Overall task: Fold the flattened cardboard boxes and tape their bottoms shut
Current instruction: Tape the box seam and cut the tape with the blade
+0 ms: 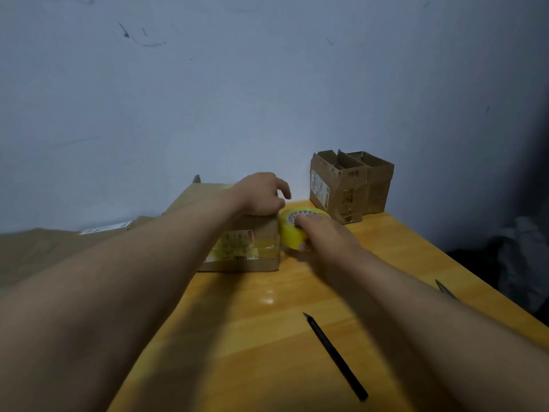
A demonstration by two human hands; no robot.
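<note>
A brown cardboard box (261, 248) with a printed label and yellowish tape across its near side stands on the wooden table (267, 337). My left hand (263, 194) rests on the box's top right edge, fingers bent over it. Against the box's right side sits a yellow tape roll (289, 230), which my right hand (323, 236) grips with fingers in its core. Two folded boxes (350, 185) stand upright with open flaps at the back right by the wall.
A black pen-like cutter (335, 356) lies on the table in front. Scissor tips (444, 288) show at the right table edge. Flattened cardboard (44, 251) lies to the left, behind my left arm. A grey wall rises close behind.
</note>
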